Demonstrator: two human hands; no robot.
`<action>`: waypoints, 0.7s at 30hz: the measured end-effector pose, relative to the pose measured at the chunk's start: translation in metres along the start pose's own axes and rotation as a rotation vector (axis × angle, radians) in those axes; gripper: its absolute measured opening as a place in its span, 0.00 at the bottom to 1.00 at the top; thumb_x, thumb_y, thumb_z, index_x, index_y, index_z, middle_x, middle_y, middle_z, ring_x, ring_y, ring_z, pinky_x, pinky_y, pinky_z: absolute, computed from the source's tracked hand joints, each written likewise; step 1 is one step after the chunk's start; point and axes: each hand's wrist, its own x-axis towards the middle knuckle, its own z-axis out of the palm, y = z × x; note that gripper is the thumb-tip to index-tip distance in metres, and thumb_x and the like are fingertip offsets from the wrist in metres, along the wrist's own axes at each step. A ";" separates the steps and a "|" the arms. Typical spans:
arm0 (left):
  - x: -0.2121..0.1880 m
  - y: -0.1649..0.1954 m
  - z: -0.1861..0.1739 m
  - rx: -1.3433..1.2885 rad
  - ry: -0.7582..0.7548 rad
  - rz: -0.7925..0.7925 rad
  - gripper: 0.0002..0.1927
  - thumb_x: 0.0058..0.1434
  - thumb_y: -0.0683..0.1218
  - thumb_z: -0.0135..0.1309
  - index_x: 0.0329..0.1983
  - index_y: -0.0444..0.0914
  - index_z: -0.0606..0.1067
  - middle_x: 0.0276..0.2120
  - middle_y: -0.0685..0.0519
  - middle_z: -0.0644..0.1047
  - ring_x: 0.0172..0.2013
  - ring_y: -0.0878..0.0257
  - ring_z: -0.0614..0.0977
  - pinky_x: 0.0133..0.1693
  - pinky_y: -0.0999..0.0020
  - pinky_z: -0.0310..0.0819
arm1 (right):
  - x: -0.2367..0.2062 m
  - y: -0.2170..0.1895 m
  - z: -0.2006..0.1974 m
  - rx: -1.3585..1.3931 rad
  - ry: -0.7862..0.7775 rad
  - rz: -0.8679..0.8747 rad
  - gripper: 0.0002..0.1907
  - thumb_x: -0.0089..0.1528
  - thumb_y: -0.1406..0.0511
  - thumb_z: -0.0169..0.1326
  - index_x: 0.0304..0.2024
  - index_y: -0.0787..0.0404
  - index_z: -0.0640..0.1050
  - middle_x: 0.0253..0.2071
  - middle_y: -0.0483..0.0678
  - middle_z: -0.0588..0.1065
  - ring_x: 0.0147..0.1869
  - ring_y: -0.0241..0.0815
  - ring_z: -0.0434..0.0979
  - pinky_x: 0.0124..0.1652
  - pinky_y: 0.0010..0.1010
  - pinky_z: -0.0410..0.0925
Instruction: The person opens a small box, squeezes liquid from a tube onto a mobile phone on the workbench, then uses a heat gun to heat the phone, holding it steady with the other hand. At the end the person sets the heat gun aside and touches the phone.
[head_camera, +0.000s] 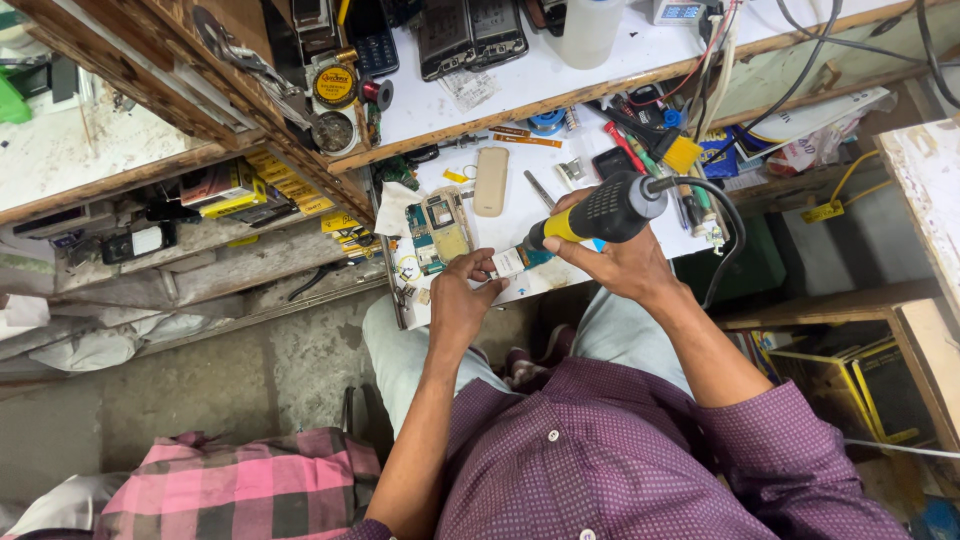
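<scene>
Right hand (620, 262) wrapped around black-yellow hot-air tool (600, 213), nozzle aimed toward left hand (462, 300). Left hand pinches small circuit piece (507, 262) at the nozzle tip. Just beyond left hand: blue circuit board (438, 232), beige phone cover (490, 181) on white surface (520, 215).

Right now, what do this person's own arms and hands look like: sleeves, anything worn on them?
Both hands are bare: the left hand and the right hand show no gloves, and no rings or watch that I can make out. The forearms are uncovered. The sleeves of a purple shirt with a fine pale dot pattern are rolled up to about the elbows. The shirt front has light buttons.
</scene>
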 end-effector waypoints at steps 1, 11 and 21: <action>0.000 0.000 0.000 -0.004 0.003 0.004 0.26 0.49 0.40 0.67 0.54 0.33 0.79 0.40 0.49 0.83 0.35 0.63 0.81 0.41 0.67 0.78 | 0.000 0.000 0.000 0.010 0.004 -0.002 0.17 0.60 0.62 0.66 0.46 0.64 0.79 0.48 0.49 0.77 0.53 0.43 0.78 0.52 0.34 0.71; 0.000 0.003 -0.001 0.013 0.011 0.014 0.26 0.49 0.39 0.67 0.54 0.34 0.79 0.41 0.49 0.83 0.35 0.63 0.81 0.41 0.67 0.78 | -0.001 -0.003 -0.003 0.001 -0.006 -0.009 0.15 0.59 0.62 0.66 0.44 0.63 0.79 0.45 0.49 0.78 0.50 0.43 0.79 0.50 0.35 0.71; 0.000 0.001 -0.001 0.000 0.014 0.018 0.26 0.49 0.39 0.67 0.54 0.34 0.80 0.39 0.49 0.83 0.35 0.63 0.81 0.40 0.67 0.78 | -0.001 -0.003 -0.005 -0.050 -0.003 -0.029 0.16 0.58 0.63 0.67 0.44 0.63 0.79 0.43 0.49 0.77 0.49 0.43 0.78 0.49 0.36 0.70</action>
